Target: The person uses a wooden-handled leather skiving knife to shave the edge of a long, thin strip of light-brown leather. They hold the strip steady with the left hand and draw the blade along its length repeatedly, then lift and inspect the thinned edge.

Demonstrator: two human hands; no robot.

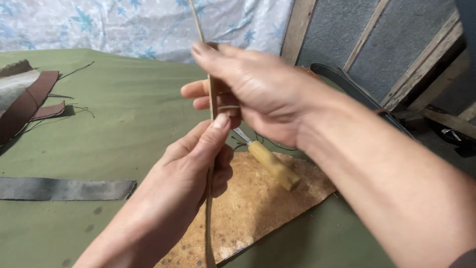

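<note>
A long thin brown leather strip point(209, 208) runs upright through both hands, from the bottom edge up past the top of the picture. My left hand point(191, 168) pinches it from below, thumb pressed against it. Above, my right hand point(253, 92) closes around the same strip, fingers wrapped over it. Under the hands lies a tool with a pale wooden handle point(274, 166) and a metal blade, resting on a rough orange-brown board point(248, 213).
A green cloth point(124, 114) covers the work surface. A grey leather strip point(64, 189) lies at the left, and brown leather pieces point(29, 101) at the far left. A dark belt point(347, 84) curves at the back right beside a wooden-framed wall.
</note>
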